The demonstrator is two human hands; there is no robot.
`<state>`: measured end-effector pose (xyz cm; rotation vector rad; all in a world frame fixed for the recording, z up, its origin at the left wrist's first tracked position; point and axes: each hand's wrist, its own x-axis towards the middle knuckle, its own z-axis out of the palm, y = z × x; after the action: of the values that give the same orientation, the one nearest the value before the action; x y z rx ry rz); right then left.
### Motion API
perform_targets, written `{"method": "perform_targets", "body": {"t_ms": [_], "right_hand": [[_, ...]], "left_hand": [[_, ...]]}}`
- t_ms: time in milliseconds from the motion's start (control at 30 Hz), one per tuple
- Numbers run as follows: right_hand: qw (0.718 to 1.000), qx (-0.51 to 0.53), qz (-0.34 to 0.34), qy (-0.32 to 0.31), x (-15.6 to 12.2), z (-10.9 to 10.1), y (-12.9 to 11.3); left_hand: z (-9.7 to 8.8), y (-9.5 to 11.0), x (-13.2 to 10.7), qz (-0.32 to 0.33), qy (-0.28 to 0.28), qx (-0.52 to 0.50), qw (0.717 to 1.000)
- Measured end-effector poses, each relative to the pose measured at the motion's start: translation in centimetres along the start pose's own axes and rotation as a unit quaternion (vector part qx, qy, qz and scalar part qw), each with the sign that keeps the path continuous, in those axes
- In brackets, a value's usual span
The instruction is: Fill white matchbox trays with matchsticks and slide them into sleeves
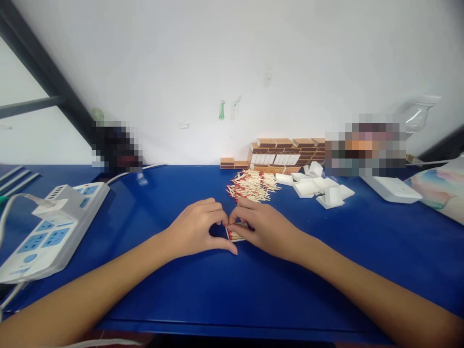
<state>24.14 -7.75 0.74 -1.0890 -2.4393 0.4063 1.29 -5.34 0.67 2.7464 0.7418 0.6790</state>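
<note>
A small white matchbox tray (pixel 229 234) with red-tipped matches (pixel 236 236) inside lies on the blue table between my hands. My left hand (pixel 197 227) is at its left end, thumb stretched out past the near corner and fingertips bent close to the far corner. The thumb and fingers stand apart, with nothing visibly gripped. From the right, my right hand (pixel 270 227) reaches over the tray, covering its right part. Its thumb and index finger come together at the match heads, seemingly pinching matches. Just beyond the hands spreads a heap of loose matches (pixel 253 184).
Several empty white trays (pixel 308 187) lie right of the heap. Brown matchbox sleeves (pixel 311 153) are stacked against the wall. A white power strip (pixel 68 232) with a plugged-in cable occupies the left side. A flat white box (pixel 393 188) lies to the right.
</note>
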Motion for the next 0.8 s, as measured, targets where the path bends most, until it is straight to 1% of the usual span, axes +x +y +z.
{"method": "perform_targets", "body": {"t_ms": [100,200,267,367,433,533,700,800], "right_hand": [[0.999,-0.046,-0.027,0.002,0.1,0.3,0.1],[0.991,-0.119,-0.062,-0.002,0.2,0.2,0.1],[0.981,-0.172,-0.086,-0.004,0.2,0.1,0.0],[0.959,-0.251,-0.132,0.002,0.2,0.0,-0.3],[0.948,-0.277,-0.155,0.006,0.2,-0.1,-0.4],[0.955,-0.255,-0.149,0.005,0.0,-0.5,-0.7],[0.981,-0.173,-0.081,-0.019,-0.3,-1.2,-0.8],[0.991,-0.112,-0.065,-0.023,-0.4,-1.5,-0.4]], "left_hand": [[0.1,-0.1,0.0,-0.003,0.003,0.0,1.0],[0.1,-0.1,0.0,-0.001,-0.002,-0.004,1.0],[0.2,-0.2,0.0,-0.004,-0.003,-0.007,1.0],[0.1,-0.2,0.1,-0.013,-0.009,-0.006,1.0],[0.1,-0.1,0.1,-0.015,-0.011,-0.006,1.0],[0.0,0.0,0.1,-0.019,-0.008,-0.009,1.0],[-0.1,-0.1,0.0,-0.025,-0.011,-0.01,1.0],[-0.1,-0.1,0.0,-0.021,-0.006,-0.003,1.0]]}}
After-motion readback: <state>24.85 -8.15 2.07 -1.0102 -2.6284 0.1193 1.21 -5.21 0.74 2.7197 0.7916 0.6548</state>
